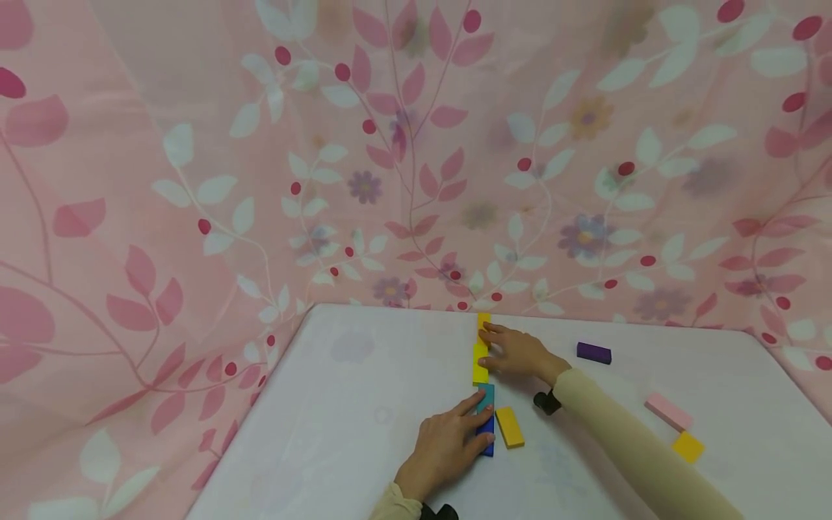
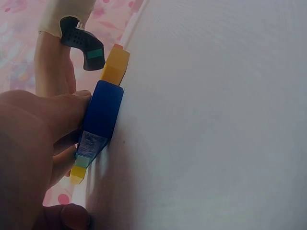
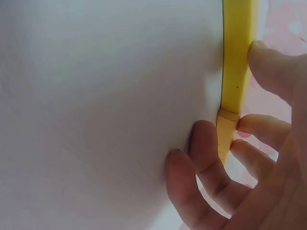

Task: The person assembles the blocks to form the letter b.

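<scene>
Here, blue block (image 2: pixel 102 109) against the left hand (image 1: pixel 447 444).

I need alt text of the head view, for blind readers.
A left hand touches a teal block and a blue block, a right hand yellow blocks, in one row on a white table. Four loose blocks lie to the right.

Before you, a flat white surface (image 1: pixel 312 404) with rounded far corners; ahead and to both sides of you, pale pink sheeting (image 1: pixel 214 94) printed with leaves (image 1: pixel 370 27), red berries (image 1: pixel 471 21) and purple flowers (image 1: pixel 365 187); lighting diffuse.
</scene>
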The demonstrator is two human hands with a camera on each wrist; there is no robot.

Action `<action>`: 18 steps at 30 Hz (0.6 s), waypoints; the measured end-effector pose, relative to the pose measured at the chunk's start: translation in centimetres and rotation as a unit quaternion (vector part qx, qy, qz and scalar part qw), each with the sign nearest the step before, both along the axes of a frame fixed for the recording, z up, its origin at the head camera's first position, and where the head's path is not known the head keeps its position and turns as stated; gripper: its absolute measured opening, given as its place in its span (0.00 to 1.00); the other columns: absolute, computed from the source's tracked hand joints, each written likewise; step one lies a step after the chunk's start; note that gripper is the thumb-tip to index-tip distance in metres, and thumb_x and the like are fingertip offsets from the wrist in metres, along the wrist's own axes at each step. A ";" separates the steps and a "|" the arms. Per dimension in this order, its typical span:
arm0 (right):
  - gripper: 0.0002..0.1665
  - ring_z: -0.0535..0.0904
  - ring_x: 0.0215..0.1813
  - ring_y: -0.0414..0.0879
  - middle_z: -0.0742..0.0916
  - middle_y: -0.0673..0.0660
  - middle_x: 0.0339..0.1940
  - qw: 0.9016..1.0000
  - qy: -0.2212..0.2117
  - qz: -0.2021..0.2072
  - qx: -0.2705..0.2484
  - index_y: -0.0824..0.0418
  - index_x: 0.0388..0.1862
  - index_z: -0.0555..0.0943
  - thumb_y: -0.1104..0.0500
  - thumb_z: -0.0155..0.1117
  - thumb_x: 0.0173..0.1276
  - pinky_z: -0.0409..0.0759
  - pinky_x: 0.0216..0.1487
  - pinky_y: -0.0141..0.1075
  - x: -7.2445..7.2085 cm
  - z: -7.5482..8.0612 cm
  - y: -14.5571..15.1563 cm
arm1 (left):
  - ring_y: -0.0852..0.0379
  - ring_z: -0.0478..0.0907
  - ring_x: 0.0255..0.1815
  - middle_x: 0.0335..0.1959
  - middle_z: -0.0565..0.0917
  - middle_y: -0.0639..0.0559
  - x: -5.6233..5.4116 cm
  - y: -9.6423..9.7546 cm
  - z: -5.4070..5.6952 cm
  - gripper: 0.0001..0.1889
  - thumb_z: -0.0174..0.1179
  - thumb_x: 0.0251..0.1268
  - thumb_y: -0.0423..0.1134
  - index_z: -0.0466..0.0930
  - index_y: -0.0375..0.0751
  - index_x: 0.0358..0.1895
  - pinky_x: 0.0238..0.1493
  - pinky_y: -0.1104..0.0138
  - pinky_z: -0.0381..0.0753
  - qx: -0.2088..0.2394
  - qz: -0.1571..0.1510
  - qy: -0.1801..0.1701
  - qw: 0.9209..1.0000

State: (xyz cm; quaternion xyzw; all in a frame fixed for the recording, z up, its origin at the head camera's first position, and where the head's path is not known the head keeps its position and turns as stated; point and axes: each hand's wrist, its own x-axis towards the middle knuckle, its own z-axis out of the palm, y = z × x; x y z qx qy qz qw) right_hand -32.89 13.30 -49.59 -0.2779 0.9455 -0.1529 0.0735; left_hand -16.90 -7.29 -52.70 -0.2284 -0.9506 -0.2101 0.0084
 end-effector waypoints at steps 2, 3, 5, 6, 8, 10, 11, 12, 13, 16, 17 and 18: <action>0.44 0.70 0.79 0.68 0.70 0.64 0.84 1.000 -0.004 0.005 -0.003 0.60 0.81 0.70 0.37 0.64 0.76 0.70 0.73 0.68 0.0 0.1 0.1 | 0.53 0.89 0.52 0.81 0.70 0.66 0.0 0.0 0.0 0.24 0.60 0.78 0.60 0.79 0.64 0.72 0.33 0.70 0.76 0.000 0.000 0.000 1.000; 0.43 0.70 0.79 0.68 0.69 0.65 0.84 1.000 -0.006 0.009 -0.006 0.60 0.81 0.70 0.38 0.64 0.77 0.69 0.73 0.68 0.0 0.2 0.1 | 0.53 0.89 0.52 0.81 0.70 0.66 0.0 0.0 0.0 0.24 0.60 0.78 0.60 0.79 0.64 0.72 0.32 0.71 0.76 0.000 0.000 0.000 1.000; 0.43 0.69 0.80 0.69 0.69 0.66 0.84 1.000 -0.013 0.013 -0.010 0.61 0.81 0.70 0.40 0.65 0.77 0.68 0.74 0.68 0.0 0.3 0.3 | 0.53 0.89 0.52 0.81 0.70 0.66 0.0 0.1 -0.1 0.24 0.60 0.78 0.60 0.79 0.64 0.72 0.32 0.71 0.76 0.001 -0.001 0.000 1.000; 0.42 0.68 0.80 0.69 0.69 0.66 0.84 1.000 -0.019 0.013 -0.013 0.61 0.81 0.70 0.41 0.65 0.77 0.67 0.74 0.68 0.0 0.4 0.4 | 0.53 0.89 0.51 0.81 0.71 0.65 0.0 0.1 -0.1 0.24 0.60 0.78 0.60 0.80 0.64 0.72 0.32 0.71 0.76 0.003 -0.002 0.000 1.000; 0.41 0.68 0.80 0.70 0.69 0.66 0.84 0.999 -0.023 0.016 -0.017 0.62 0.81 0.69 0.43 0.66 0.78 0.66 0.75 0.68 0.0 0.4 0.5 | 0.53 0.89 0.52 0.81 0.70 0.65 0.0 0.1 -0.1 0.24 0.60 0.78 0.60 0.79 0.65 0.72 0.32 0.70 0.76 -0.001 -0.001 0.001 1.000; 0.41 0.68 0.80 0.70 0.69 0.67 0.84 0.999 -0.021 0.018 -0.023 0.62 0.81 0.69 0.44 0.66 0.78 0.66 0.75 0.67 0.1 0.4 0.6 | 0.53 0.89 0.54 0.81 0.70 0.65 -0.1 0.1 -0.1 0.24 0.60 0.78 0.60 0.79 0.65 0.73 0.33 0.70 0.77 -0.006 0.000 0.004 1.000; 0.41 0.68 0.80 0.70 0.69 0.67 0.84 0.999 -0.020 0.015 -0.027 0.62 0.81 0.69 0.44 0.66 0.78 0.67 0.75 0.67 0.1 0.4 0.6 | 0.52 0.89 0.54 0.81 0.71 0.65 -0.1 0.1 -0.1 0.24 0.60 0.78 0.60 0.79 0.65 0.73 0.33 0.69 0.78 -0.006 0.001 0.005 1.000; 0.42 0.70 0.79 0.69 0.69 0.66 0.84 0.999 -0.018 0.010 -0.031 0.61 0.81 0.69 0.43 0.67 0.77 0.68 0.75 0.66 0.2 0.3 0.6 | 0.53 0.89 0.54 0.81 0.71 0.65 -0.1 0.0 -0.1 0.24 0.60 0.78 0.60 0.79 0.65 0.73 0.34 0.69 0.78 -0.005 0.001 0.005 1.000; 0.43 0.72 0.77 0.68 0.70 0.66 0.83 0.999 -0.014 0.004 -0.036 0.61 0.81 0.70 0.42 0.68 0.76 0.70 0.74 0.65 0.3 0.2 0.6 | 0.53 0.89 0.55 0.80 0.71 0.65 -0.1 0.0 -0.1 0.24 0.60 0.78 0.60 0.79 0.65 0.73 0.34 0.69 0.78 -0.003 0.001 0.004 1.000; 0.45 0.84 0.62 0.61 0.74 0.66 0.79 0.998 -0.001 -0.016 -0.058 0.62 0.79 0.73 0.39 0.71 0.72 0.80 0.66 0.59 0.6 0.0 0.5 | 0.55 0.88 0.53 0.81 0.71 0.65 -0.2 -0.1 -0.1 0.24 0.61 0.77 0.59 0.79 0.64 0.73 0.33 0.70 0.76 0.006 -0.001 -0.006 1.000; 0.44 0.86 0.55 0.56 0.75 0.66 0.76 0.998 0.005 -0.024 -0.066 0.62 0.77 0.75 0.38 0.72 0.71 0.84 0.62 0.55 0.7 0.0 0.6 | 0.56 0.88 0.52 0.81 0.71 0.65 -0.2 0.0 -0.1 0.25 0.61 0.77 0.59 0.79 0.64 0.73 0.32 0.71 0.76 0.009 -0.002 -0.010 1.000; 0.43 0.86 0.49 0.52 0.78 0.65 0.73 0.997 0.014 -0.029 -0.075 0.63 0.74 0.78 0.38 0.73 0.70 0.86 0.57 0.52 0.8 -0.1 0.6 | 0.57 0.88 0.51 0.81 0.71 0.65 -0.3 0.0 0.0 0.25 0.61 0.77 0.59 0.79 0.64 0.73 0.32 0.71 0.75 0.012 -0.003 -0.013 1.000</action>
